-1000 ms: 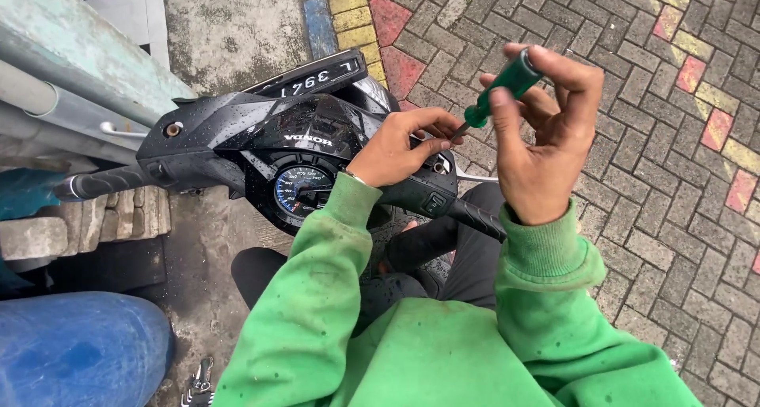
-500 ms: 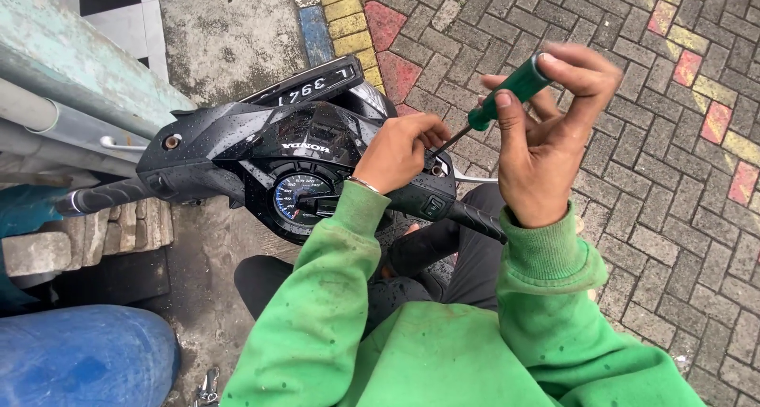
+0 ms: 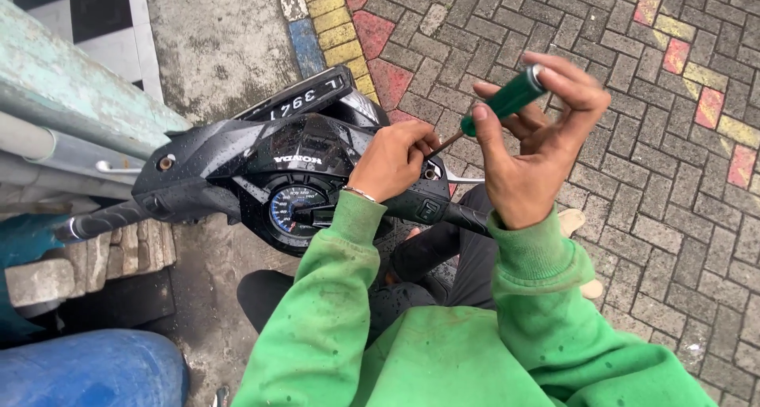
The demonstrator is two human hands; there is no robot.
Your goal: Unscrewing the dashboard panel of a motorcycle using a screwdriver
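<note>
Head view shows the person's right hand (image 3: 538,150) pinching a green-handled screwdriver with a thin metal shaft (image 3: 499,104) by fingertips and thumb, tilted, tip down-left at the right handlebar housing. The left hand (image 3: 392,160), fingers curled, steadies the shaft near its tip against the black, rain-wet scooter handlebar cover (image 3: 277,157), just right of the round blue-faced speedometer (image 3: 291,205). Whether the screw there is loosened or tight cannot be told; the cover sits in place, so the work looks under way, not finished. Green sleeves (image 3: 332,296) fill the near side; red, grey and yellow paving bricks (image 3: 633,74) lie far right, a blue barrel (image 3: 87,367) near left.
</note>
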